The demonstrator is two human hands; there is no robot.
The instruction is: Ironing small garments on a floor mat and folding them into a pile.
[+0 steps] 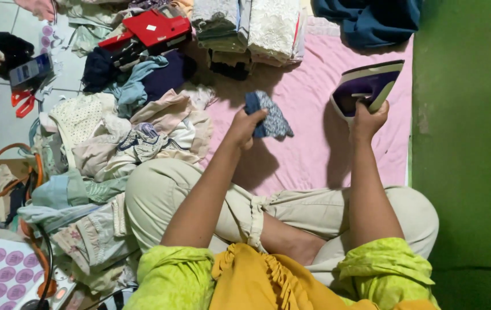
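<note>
Person sits cross-legged on the floor w/ a pink cloth [314, 143] spread in front as an ironing pad. Left hand [246, 125] is closed on a small folded garment [269, 116], blue w/ a fine pale print, pinched at its near-left edge & lifted a little off the pink cloth; it probably handles light, limp & floppy, so a grip at the folded edge should keep the layers together better than a grab at a loose corner. Right hand [368, 119] touches the lower end of a purple-and-cream iron [366, 87] that stands tilted on its heel at the far right of the cloth; fingers curl at its base, but can't tell if they close round it. Iron looks hard, smooth-shelled & likely the heavy item here, soleplate maybe hot, so the handle is the safe place to hold. Left of the knee: a loose heap of soft unfolded clothes [119, 138], pastels & prints. Far edge: a neat stack of folded fabrics [251, 28], some lacy. Right side: green wall [469, 143].
</note>
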